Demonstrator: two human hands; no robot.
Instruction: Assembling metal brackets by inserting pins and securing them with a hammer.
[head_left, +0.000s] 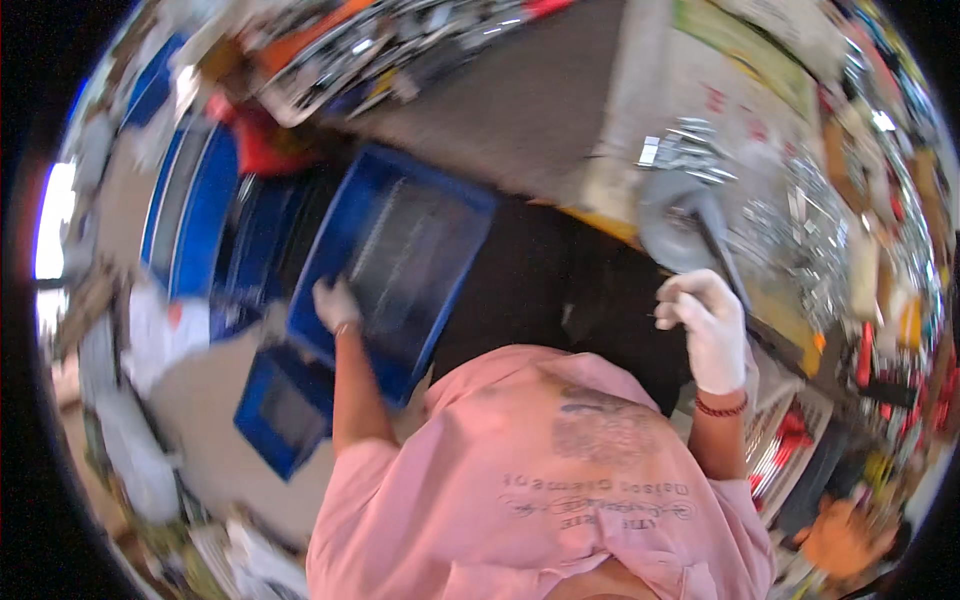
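My left hand [335, 303], in a white glove, grips the near edge of a blue plastic tray [400, 265] with a dark ribbed bottom, held tilted in front of my chest. A white glove also covers my right hand [705, 325], which is closed around the dark handle of a grey metal scoop [675, 215]. The scoop's round pan rests on a workbench among small shiny metal parts [780, 225]. My pink shirt [540, 480] fills the lower middle of the picture. The whole picture is blurred.
A second, smaller blue tray [280, 415] lies on the floor below the first. Blue drums or crates [200, 210] stand at the left. White bags [140, 450] lie at the lower left. The bench [700, 90] at the right carries heaps of metal parts and cartons.
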